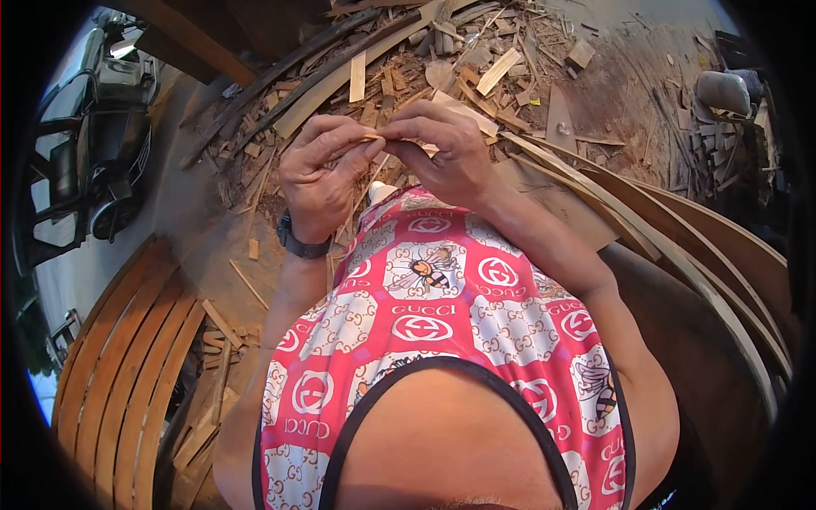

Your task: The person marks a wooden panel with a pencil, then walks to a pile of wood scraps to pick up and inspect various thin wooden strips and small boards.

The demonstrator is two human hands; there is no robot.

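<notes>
A dirt floor spreads under the whole scene. On its far side lies a wide pile of wood scraps: offcuts, chips and long thin strips scattered over one another. On the right, several long curved planks sweep from the pile toward the near right edge, stacked one beside the other. On the near left stands a set of bent brown slats, side by side in an arc, with a few loose offcuts just beside them. A parked motorbike stands at the far left.

In the near middle is the person's red patterned tank top. Both bare arms rise from it toward the scrap pile.

The left hand, with a dark wristwatch on its wrist, and the right hand meet in the middle of the view, fingertips nearly touching. Each grip is closed in a pinch on a small pale wood sliver, which sits between the two hands, held up above the floor and in front of the chest. The fingers hide most of the sliver, so its full shape cannot be told.
</notes>
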